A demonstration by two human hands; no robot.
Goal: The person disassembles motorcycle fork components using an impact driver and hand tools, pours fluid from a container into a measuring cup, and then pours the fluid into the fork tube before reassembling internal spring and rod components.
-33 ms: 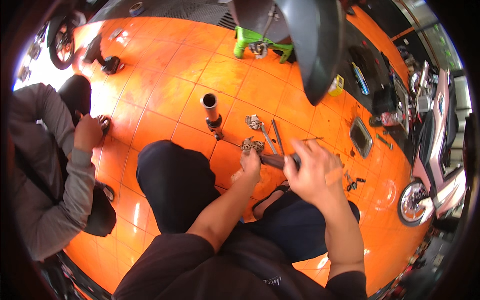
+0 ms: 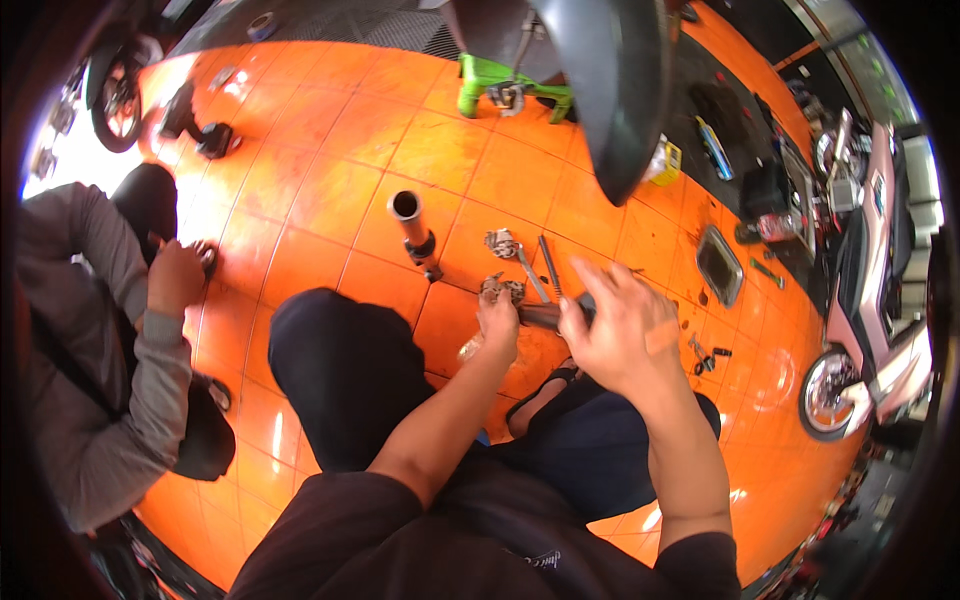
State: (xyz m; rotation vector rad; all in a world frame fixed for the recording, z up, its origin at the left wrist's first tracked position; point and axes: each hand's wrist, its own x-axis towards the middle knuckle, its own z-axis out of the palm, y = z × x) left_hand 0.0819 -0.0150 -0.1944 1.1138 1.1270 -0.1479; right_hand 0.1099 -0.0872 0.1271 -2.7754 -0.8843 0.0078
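Observation:
My left hand (image 2: 497, 325) is closed round one end of a dark cylindrical tube (image 2: 540, 315), with a bunched patterned rag (image 2: 502, 290) at its fingers. At the tube's other end is my right hand (image 2: 630, 335), fingers stretched out and apart, thumb beside the tube; the palm hides that end. A tan bandage strip lies across the back of this hand. Ahead and to the left stands an upright metal fork tube (image 2: 408, 225), its hollow top facing up. Beyond my left hand lie a second crumpled rag (image 2: 500, 243), a slim metal tool (image 2: 532, 275) and a dark rod (image 2: 549, 264).
A person in grey sleeves (image 2: 160, 330) crouches at the left. A cordless power tool (image 2: 200, 125) rests on the orange tiles (image 2: 340, 130). A green stand (image 2: 485, 80) is under a dark motorcycle panel (image 2: 615, 100). At the right are a metal tray (image 2: 720, 265) and a scooter (image 2: 865, 300).
The view has shifted slightly, moving most floor items a little left. Both hands stay at the tube; the right hand's fingers are tilted slightly differently.

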